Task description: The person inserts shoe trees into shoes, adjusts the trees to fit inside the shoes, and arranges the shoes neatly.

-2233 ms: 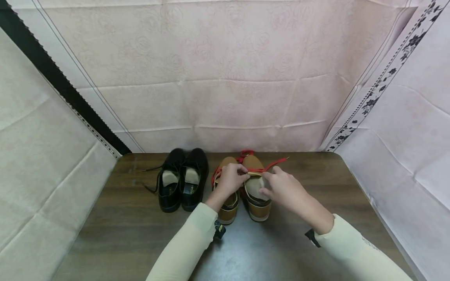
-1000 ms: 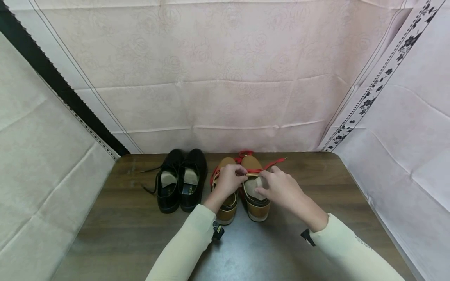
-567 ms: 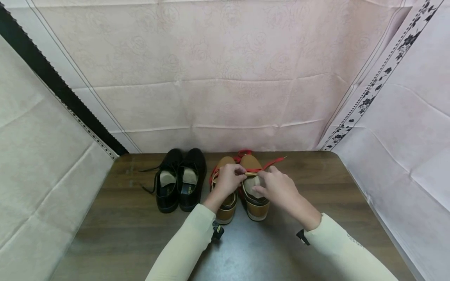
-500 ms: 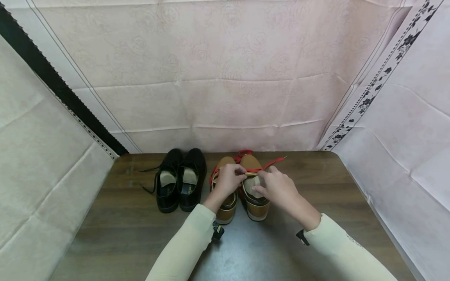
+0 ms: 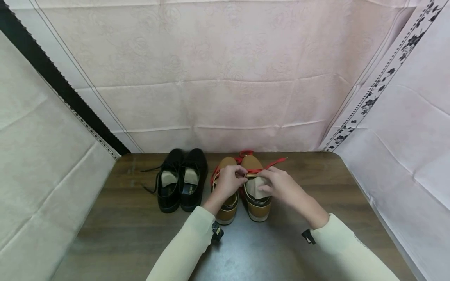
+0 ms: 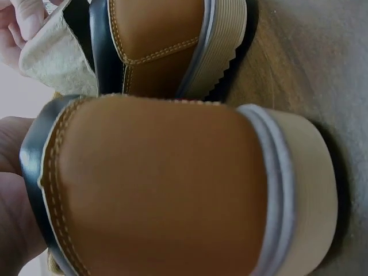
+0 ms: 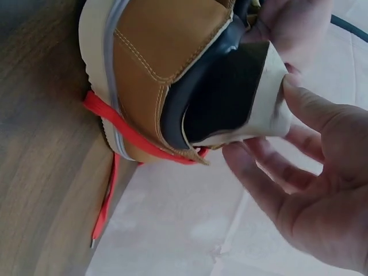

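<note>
A tan and black lace-up shoe [image 5: 258, 210] stands with its heel toward me, its pale-lined tongue [image 7: 269, 103] raised over the opening. My right hand [image 5: 283, 187] pinches that tongue between thumb and fingers, as the right wrist view shows. From the left, my left hand [image 5: 230, 179] reaches across the matching shoe [image 6: 155, 184] and pinches the tongue's other side; its fingertips are partly hidden. A red lace [image 5: 277, 162] crosses the right shoe's front, its loose end pointing right. More red lace [image 5: 246, 152] lies by the toes.
A pair of black shoes stands to the left, a near one [image 5: 169, 195] and its mate [image 5: 193, 175], with dark laces [image 5: 151, 189] trailing left. Everything rests on a brown wooden table [image 5: 123, 234]. Pale patterned cloth [image 5: 225, 78] hangs behind and at both sides.
The tongue's pale lining has shifted and looks more angular over the shoe's opening. My right hand has moved slightly with it, while my left hand stays almost still.
</note>
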Demonstrator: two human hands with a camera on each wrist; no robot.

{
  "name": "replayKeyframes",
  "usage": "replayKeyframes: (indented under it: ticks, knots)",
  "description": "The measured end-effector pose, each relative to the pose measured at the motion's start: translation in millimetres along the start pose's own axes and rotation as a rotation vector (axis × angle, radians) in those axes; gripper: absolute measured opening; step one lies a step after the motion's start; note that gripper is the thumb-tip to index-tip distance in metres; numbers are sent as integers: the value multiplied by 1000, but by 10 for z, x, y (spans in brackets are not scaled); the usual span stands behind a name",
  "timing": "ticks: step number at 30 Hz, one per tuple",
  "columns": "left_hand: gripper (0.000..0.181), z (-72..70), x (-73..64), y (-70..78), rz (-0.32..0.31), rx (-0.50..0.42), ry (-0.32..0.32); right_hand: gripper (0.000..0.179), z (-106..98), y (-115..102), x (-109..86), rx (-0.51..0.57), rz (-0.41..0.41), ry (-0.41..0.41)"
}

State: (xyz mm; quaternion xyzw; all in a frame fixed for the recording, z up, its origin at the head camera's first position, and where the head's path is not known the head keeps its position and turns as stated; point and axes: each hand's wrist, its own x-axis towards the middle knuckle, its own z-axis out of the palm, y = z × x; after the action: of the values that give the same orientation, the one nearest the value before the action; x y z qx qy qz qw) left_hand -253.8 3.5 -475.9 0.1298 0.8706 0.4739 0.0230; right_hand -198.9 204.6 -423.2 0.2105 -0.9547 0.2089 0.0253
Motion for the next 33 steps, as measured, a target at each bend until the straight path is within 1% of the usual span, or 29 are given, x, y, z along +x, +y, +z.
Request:
replayKeyframes:
  ticks: [3, 7, 10, 14, 23, 33]
  knots:
    - [16, -29, -1, -28, 7, 0, -33, 37, -30, 43, 12, 40, -40, -11]
    - [20, -64, 2, -66, 21, -29, -76, 35, -51, 103, 27, 78, -69, -13]
    - [21, -79, 1, -82, 38, -44, -93, 34, -52, 136, 34, 93, -78, -11]
    - [20, -81, -5, -94, 48, -52, -96, 33, -36, 153, 41, 103, -83, -15]
    - [20, -76, -10, -101, 43, -59, -88, 32, 3, 143, 58, 90, -72, -5]
    - [20, -74, -13, -98, 37, -54, -86, 29, 32, 139, 61, 114, -51, -7]
